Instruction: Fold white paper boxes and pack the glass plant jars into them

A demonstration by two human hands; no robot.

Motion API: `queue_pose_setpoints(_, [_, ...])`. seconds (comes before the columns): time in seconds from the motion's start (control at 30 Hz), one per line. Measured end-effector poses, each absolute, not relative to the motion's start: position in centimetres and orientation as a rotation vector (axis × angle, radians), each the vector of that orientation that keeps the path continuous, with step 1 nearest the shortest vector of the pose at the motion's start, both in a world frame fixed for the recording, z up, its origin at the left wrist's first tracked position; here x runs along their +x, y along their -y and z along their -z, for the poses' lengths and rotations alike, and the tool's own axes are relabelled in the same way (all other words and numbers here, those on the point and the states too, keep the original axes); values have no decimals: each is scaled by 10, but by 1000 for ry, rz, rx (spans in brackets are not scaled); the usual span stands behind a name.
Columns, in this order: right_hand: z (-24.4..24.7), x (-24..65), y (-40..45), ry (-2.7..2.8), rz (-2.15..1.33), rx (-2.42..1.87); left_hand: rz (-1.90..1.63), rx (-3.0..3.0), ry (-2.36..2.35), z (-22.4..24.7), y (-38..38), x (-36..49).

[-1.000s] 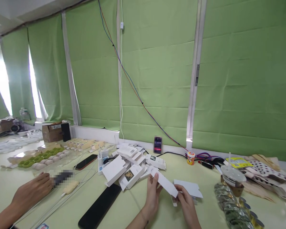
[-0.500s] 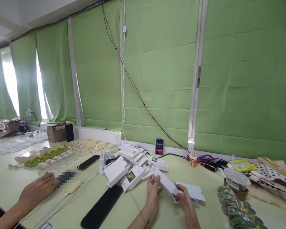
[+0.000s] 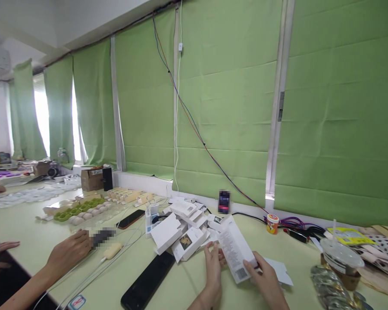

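Observation:
A white box [image 3: 235,247] with printed text and a barcode is tilted up over the table. My right hand [image 3: 265,275] grips its lower right end between thumb and fingers. Beside the box's left edge is my left hand [image 3: 214,263], fingers curled and apart; whether a fingertip touches the box is unclear. Behind the hands lies a heap of white boxes [image 3: 166,232], some with a picture on the front. A flat white box [image 3: 280,272] rests on the table, partly behind my right hand.
A black phone-like slab [image 3: 148,282] lies left of my hands. Another person's hand [image 3: 69,249] is further left, near cables and an egg tray [image 3: 80,211]. On the right stand a lidded cup [image 3: 342,254], packets and an orange tub [image 3: 272,224].
The box in my right hand has turned, so its wide printed face shows. My left hand has loosened from its far end. The view has shifted left, and another person's hand shows at the left edge.

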State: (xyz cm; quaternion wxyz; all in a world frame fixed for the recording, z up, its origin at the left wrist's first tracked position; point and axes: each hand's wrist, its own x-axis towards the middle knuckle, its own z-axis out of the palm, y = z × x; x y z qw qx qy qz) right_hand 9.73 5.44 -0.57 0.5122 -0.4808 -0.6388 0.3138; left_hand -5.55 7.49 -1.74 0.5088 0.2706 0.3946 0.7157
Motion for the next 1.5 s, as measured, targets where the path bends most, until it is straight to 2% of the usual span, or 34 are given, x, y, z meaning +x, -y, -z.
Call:
queue_pose_setpoints(0.2, [-59, 64, -101, 1762, -318, -1269, -1747, 638, -1016, 26, -80, -54])
queue_pose_setpoints(0.37, [-88, 21, -125, 1842, -381, -984, -1717, 705, -1080, 25, -81, -56])
queue_pose_setpoints(0.47, [-73, 21, -103, 1960, -378, -918, -1667, 799, -1083, 24, -78, -56])
queue_pose_setpoints(0.6, [-27, 59, -73, 2118, -238, -950, -1591, 970, -1070, 26, -71, -48])
queue_pose_setpoints(0.77, [34, 132, -71, 2009, 103, -1249, -1502, 1263, -1133, 22, -60, -39])
queue_pose_setpoints(0.9, [54, 175, -72, 1851, 214, -1690, -1381, 1650, -1214, 18, -53, -38])
queue_pose_setpoints(1.0, [60, 194, -73, 1759, 69, -1884, -1277, 1796, -1210, 20, -51, -34])
queue_pose_setpoints(1.1, [66, 203, -80, 1644, -288, -1868, -1195, 1789, -1226, 24, -55, -28])
queue_pose_setpoints(1.23, [64, 202, -93, 1181, -777, -1549, -1192, 1853, -1168, 25, -61, -22])
queue_pose_setpoints(1.33, [55, 195, -93, 843, -1020, -1233, -1198, 1882, -1118, 25, -65, -20])
queue_pose_setpoints(1.4, [49, 191, -91, 823, -1048, -1113, -1178, 1877, -1115, 26, -69, -19])
queue_pose_setpoints(1.5, [50, 190, -89, 1119, -894, -1133, -1100, 1904, -1150, 25, -80, -18])
